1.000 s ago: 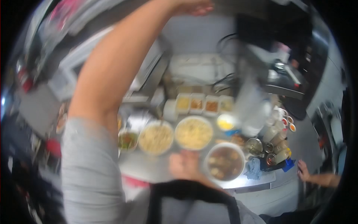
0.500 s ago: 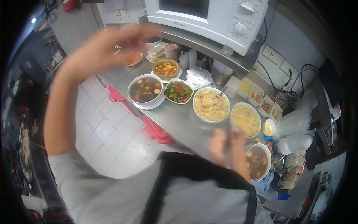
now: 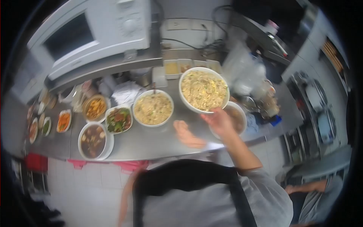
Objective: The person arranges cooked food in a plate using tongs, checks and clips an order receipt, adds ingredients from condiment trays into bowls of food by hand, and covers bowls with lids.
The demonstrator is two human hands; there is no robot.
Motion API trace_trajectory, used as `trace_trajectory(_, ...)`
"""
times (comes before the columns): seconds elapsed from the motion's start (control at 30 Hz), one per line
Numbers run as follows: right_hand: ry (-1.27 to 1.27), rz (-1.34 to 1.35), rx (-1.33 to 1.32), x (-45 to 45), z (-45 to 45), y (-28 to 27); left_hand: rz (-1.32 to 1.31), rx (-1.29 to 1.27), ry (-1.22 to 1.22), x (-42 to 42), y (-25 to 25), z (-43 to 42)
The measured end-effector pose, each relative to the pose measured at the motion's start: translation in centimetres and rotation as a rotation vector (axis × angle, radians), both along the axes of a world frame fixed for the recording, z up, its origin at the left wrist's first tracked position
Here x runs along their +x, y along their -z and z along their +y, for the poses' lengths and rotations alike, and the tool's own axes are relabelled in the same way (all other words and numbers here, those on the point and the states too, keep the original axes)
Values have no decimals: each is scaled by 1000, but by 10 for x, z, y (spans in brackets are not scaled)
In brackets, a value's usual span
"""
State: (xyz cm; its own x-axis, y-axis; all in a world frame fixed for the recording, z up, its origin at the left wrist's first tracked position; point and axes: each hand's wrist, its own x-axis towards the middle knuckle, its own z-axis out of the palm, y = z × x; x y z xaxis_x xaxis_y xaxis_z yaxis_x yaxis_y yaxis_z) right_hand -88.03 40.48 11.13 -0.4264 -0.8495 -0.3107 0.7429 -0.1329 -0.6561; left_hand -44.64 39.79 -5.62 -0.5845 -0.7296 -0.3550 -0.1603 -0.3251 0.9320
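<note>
My right hand (image 3: 220, 123) grips the near rim of a white bowl of fried rice (image 3: 204, 90). This bowl looks lifted and tilted, and it partly covers a bowl of brown soup (image 3: 237, 120) behind my wrist. Over the counter in front of my apron is a blurred hand, apparently my left hand (image 3: 187, 134). Its fingers are smeared, with a pale blur beside it. Left of it stands a second bowl of fried rice (image 3: 153, 109) with a spoon handle rising from it. Beside that is a dish of green vegetables and meat (image 3: 119, 119).
Further left are a soup bowl (image 3: 92, 142), a brown bowl of food (image 3: 94, 108) and an orange dish (image 3: 64, 121). A microwave (image 3: 113, 34) sits on the shelf above. Plastic bags (image 3: 245, 72) hang back right. Another person's arm (image 3: 308, 187) shows at lower right.
My view has swung right. My left arm has come down from its raised position. My right hand now holds the right-hand fried rice bowl, which has risen off the counter.
</note>
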Motion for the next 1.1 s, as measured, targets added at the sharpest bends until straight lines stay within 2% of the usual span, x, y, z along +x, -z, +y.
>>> trace_trajectory(0.07, -40, -87, -9, -2, 38, -9, 35, 65, 84, -22, 11, -22)
trace_trajectory(0.17, -17, -146, -24, 4, 105, -22, -86, 155, 248, -65, -29, -46)
trace_trajectory(0.23, 115, -121, 5, 10, 151, -33, -90, 308, 307, -94, -45, -53)
trace_trajectory(0.3, 238, -162, 56, 12, 195, -42, -81, 391, 372, -112, -39, -57)
trace_trajectory(0.47, 617, -5, 182, -32, 295, -26, -114, 297, 565, -133, 3, -59)
trace_trajectory(0.6, 844, 166, 318, -124, 365, 12, -197, 208, 630, -164, 9, -48)
trace_trajectory(0.8, 960, 159, 358, -290, 408, 42, -351, 76, 601, -206, 6, -12)
trace_trajectory(0.93, 890, 187, 242, -427, 416, 101, -463, -28, 584, -222, -13, 36)
trace_trajectory(1.03, 648, 71, 155, -562, 438, 186, -526, -68, 541, -235, -22, 75)
trace_trajectory(1.07, 675, 151, 187, -567, 413, 179, -549, -48, 512, -233, -21, 86)
trace_trajectory(1.1, 634, 243, 115, -598, 409, 203, -566, 0, 471, -227, -13, 96)
